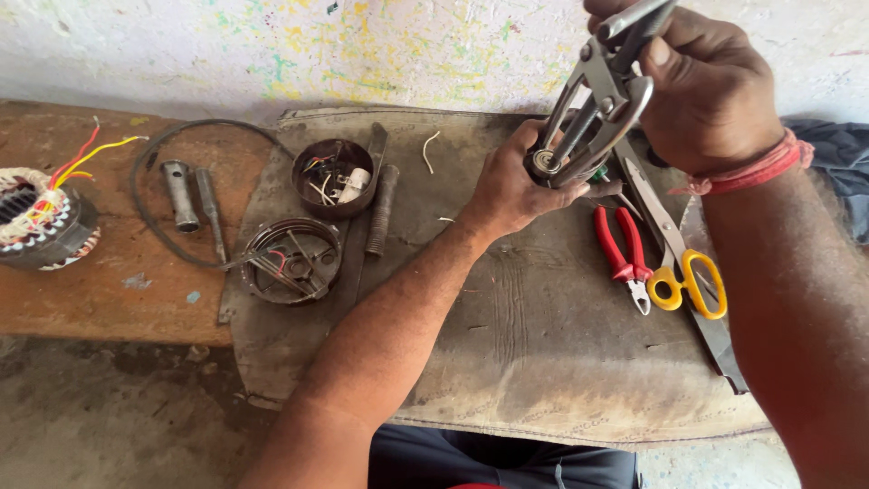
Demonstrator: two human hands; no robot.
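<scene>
My left hand grips a small round metal part with a bearing at its end, held above the grey mat. My right hand holds the top of a metal puller tool whose steel arms reach down and clamp around that part. A red thread band sits on my right wrist. Both hands are raised over the mat's far right side.
Red-handled pliers and yellow-handled scissors lie on the mat at right. Two round motor covers, a bolt, a socket tube, a black cable and a wound stator lie left on the wooden bench.
</scene>
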